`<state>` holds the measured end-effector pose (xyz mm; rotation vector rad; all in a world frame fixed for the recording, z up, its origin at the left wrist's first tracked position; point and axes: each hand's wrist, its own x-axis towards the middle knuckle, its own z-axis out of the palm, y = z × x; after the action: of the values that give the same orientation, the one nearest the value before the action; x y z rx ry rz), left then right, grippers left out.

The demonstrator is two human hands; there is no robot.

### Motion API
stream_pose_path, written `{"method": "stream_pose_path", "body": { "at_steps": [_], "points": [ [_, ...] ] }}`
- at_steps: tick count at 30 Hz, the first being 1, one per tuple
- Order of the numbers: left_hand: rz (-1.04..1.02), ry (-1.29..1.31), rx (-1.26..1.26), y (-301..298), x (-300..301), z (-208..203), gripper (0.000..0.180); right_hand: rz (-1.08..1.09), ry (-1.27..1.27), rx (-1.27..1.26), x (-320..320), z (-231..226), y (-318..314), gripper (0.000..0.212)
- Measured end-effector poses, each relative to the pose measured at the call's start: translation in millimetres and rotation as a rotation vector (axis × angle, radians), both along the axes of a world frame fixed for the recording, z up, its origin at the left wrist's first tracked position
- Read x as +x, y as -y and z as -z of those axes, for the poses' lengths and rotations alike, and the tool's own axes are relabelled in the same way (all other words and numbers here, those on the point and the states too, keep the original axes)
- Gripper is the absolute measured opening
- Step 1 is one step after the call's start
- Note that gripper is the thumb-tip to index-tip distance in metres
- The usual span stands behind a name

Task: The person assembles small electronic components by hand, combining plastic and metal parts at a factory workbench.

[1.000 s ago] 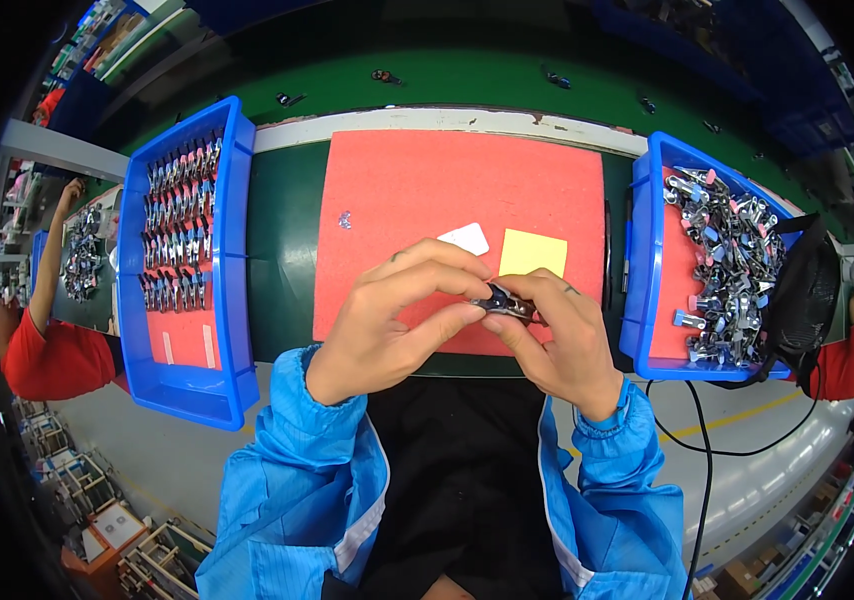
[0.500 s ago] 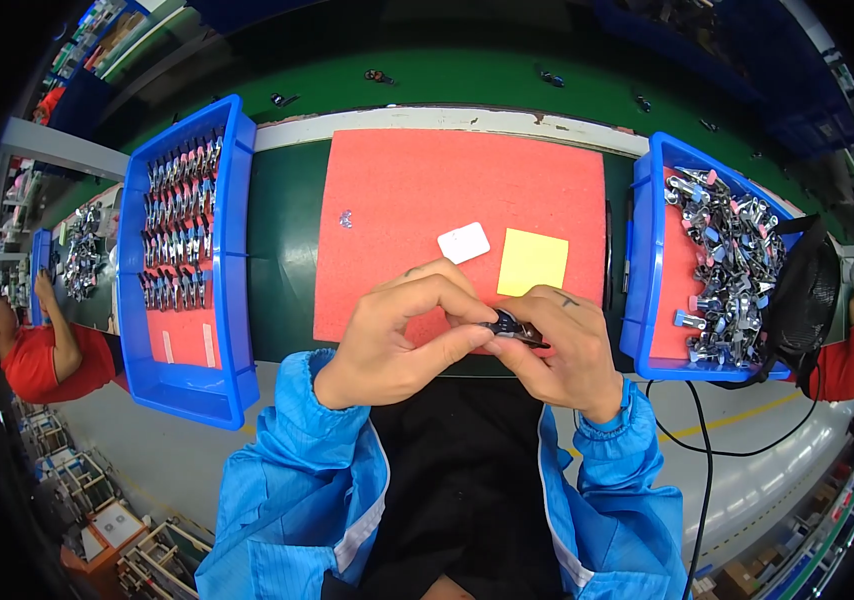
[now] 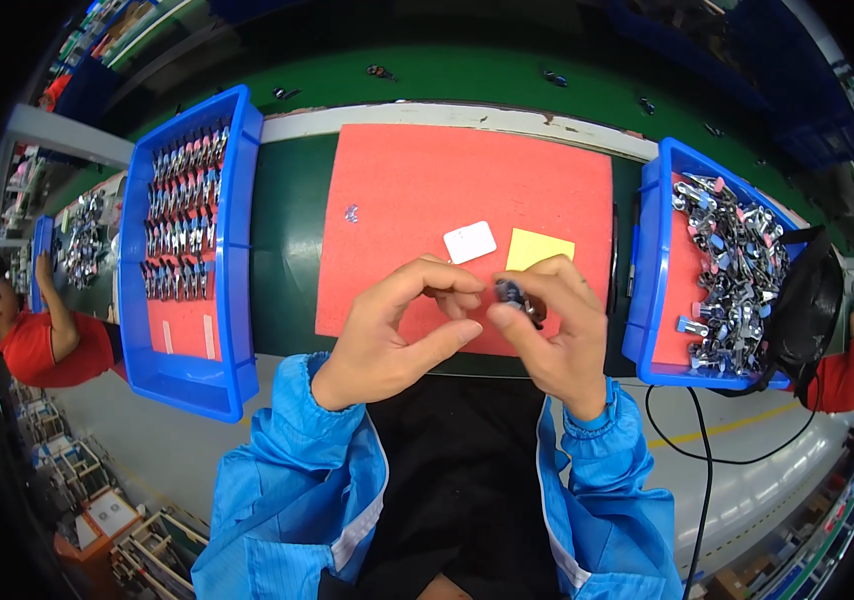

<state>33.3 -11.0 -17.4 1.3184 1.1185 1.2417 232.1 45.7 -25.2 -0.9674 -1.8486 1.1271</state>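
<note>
In my right hand is a small clip-like piece, dark blue and shiny metal, pinched between thumb and fingers. Part of it is hidden by the fingers, and it looks slightly blurred. Facing it across a narrow gap is my left hand, its thumb and fingertips apart with nothing between them. Both hands hover over the near part of a red mat. Just beyond the fingers lie a white rounded card and a yellow square of paper.
On the left, a blue tray holds rows of similar pieces. At right, another blue tray carries a loose heap of them, beside a black bag. A small clear scrap lies on the mat. Past it runs a green belt.
My hands have drawn apart. The left fingers have come off the piece, which stays in my right hand and is now tilted more upright.
</note>
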Motion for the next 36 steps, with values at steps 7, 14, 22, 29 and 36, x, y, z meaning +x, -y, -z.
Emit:
{"method": "stream_pose_path", "body": {
  "at_steps": [7, 14, 22, 29, 36],
  "points": [
    [-0.137, -0.825, 0.245, 21, 4, -10, 0.042, 0.073, -0.255, -0.353, -19, 15, 13, 0.024],
    [-0.277, -1.013, 0.268, 40, -6, -21, 0.031, -0.088, -0.362, -0.395, -52, 6, 25, 0.03],
    [-0.6, -1.015, 0.022, 66, -106, -58, 0.024, -0.041, -0.235, -0.284, -25, 31, 15, 0.016],
    [-0.868, -1.384, -0.3, 118, -261, -43, 0.024, 0.107, -0.154, -0.325, 4, 51, 9, 0.014],
    [-0.775, -1.054, -0.534, 113, -228, -9, 0.023, 0.226, -0.14, -0.349, 6, 67, 8, 0.017]
  ]
}}
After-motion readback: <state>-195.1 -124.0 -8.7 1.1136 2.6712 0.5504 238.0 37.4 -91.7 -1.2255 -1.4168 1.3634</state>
